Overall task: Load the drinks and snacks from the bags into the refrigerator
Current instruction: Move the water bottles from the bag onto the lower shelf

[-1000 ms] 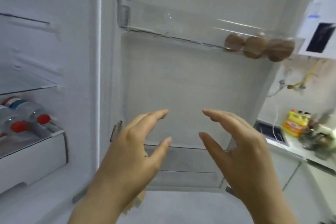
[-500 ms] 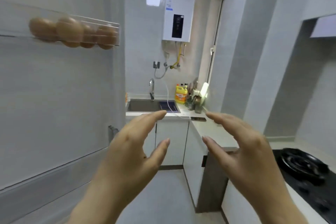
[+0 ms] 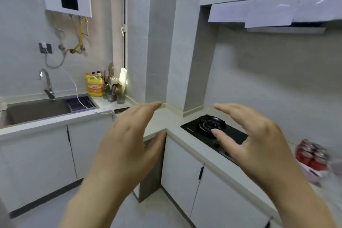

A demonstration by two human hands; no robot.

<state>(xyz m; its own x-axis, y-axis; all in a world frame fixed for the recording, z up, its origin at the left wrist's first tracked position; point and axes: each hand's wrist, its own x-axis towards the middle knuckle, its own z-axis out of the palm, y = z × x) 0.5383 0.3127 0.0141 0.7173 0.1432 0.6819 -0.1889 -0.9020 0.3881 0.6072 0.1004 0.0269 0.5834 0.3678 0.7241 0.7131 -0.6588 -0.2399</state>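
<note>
Counter [image 3: 174, 116] ahead. My left hand [image 3: 127, 140] and right hand [image 3: 255, 140] empty, fingers spread. Red cans [image 3: 311, 155] far right: should grip both sides squarely.

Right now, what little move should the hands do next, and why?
Probably swing the right hand to the right, toward the pack of red cans on the countertop past the gas stove. The right hand and the left hand are both open and hold nothing. Those blurred cans are the only drinks in view, and the right hand is nearer to them.
</note>
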